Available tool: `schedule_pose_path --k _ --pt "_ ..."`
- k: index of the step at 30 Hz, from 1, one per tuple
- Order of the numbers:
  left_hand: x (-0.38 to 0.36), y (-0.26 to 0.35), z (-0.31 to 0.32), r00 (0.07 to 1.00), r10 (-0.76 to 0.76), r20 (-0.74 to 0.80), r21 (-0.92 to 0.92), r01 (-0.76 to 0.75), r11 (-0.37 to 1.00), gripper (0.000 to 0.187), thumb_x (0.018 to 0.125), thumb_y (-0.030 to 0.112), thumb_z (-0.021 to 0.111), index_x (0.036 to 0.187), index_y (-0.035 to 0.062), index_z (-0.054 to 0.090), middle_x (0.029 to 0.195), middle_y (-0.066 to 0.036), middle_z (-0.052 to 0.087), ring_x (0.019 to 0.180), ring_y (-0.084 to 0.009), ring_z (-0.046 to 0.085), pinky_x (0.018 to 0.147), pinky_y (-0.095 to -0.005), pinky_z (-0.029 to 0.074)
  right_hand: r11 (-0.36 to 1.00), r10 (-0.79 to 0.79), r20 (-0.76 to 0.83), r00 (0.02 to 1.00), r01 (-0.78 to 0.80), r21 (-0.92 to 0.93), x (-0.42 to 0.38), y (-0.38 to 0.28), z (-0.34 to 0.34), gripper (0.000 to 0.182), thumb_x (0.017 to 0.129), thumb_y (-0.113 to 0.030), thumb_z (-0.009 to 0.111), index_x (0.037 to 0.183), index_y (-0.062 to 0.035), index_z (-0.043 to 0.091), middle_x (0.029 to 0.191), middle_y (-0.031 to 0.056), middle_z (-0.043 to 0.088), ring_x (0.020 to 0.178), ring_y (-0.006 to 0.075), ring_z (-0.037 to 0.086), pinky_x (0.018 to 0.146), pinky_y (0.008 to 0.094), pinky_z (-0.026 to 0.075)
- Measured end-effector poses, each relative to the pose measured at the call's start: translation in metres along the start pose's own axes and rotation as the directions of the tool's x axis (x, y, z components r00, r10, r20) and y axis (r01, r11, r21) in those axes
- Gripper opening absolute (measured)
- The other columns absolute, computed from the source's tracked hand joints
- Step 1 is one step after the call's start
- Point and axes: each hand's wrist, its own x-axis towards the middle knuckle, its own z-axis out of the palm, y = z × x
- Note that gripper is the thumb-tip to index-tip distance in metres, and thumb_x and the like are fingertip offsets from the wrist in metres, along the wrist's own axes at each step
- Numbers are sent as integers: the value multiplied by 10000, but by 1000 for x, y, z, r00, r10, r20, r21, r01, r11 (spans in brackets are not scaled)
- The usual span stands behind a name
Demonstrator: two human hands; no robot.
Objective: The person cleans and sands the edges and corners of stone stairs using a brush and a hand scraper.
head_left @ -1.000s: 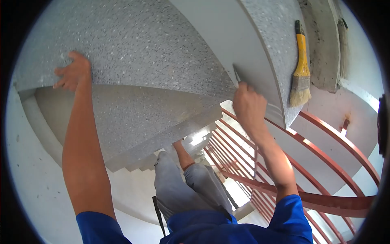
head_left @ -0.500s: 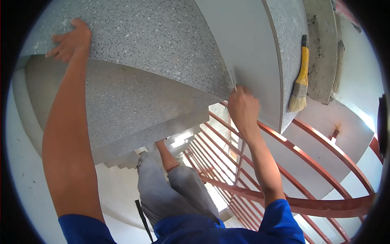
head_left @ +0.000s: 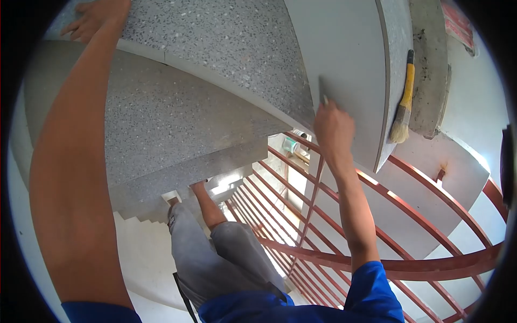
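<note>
My left hand [head_left: 99, 20] lies with spread fingers on the speckled stone tread [head_left: 215, 48], near its far left end at the top of the view. My right hand [head_left: 334, 129] is closed round a thin pointed tool [head_left: 325, 100], whose tip points up beside the plain grey riser [head_left: 344, 54]. The hand is close to the narrow right end of the tread. Most of the tool is hidden in my fingers.
A yellow-handled paintbrush [head_left: 405, 99] lies on the step above, at the right. Red metal railings [head_left: 388, 264] curve along the lower right. A lower speckled step [head_left: 177, 129] and my legs in grey trousers [head_left: 215, 258] are below.
The view has shifted, and the stair edge stands higher on the left. My right hand has moved from the tread's corner onto the riser side. My left hand is nearer the top edge.
</note>
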Motion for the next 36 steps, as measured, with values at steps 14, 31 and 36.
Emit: schedule_pose_path --k 14,31,36 --pt "40 -40 55 984 164 63 -243 -145 959 1097 788 698 445 1422 -152 164 1452 -450 -10 1385 -541 86 1103 -594 136 994 110 -175 978 -108 19 -100 49 -47 68 834 -117 642 801 -58 638 682 98 607 551 289 607 480 378 476" --pt "9 -2 6 998 54 -36 299 -41 953 729 940 440 343 1490 14 126 1518 -325 46 1322 -407 338 1029 -440 393 995 -59 -155 986 45 -93 -105 68 -71 67 804 -40 622 845 -59 573 729 93 553 577 288 584 502 360 491" --pt "3 -11 15 998 -33 -56 191 43 981 676 969 420 293 1502 44 113 1533 -295 50 1328 -364 360 1030 -419 411 993 -107 -9 994 107 -46 -131 77 3 141 788 -47 660 929 -54 645 792 103 620 637 286 626 552 351 511"
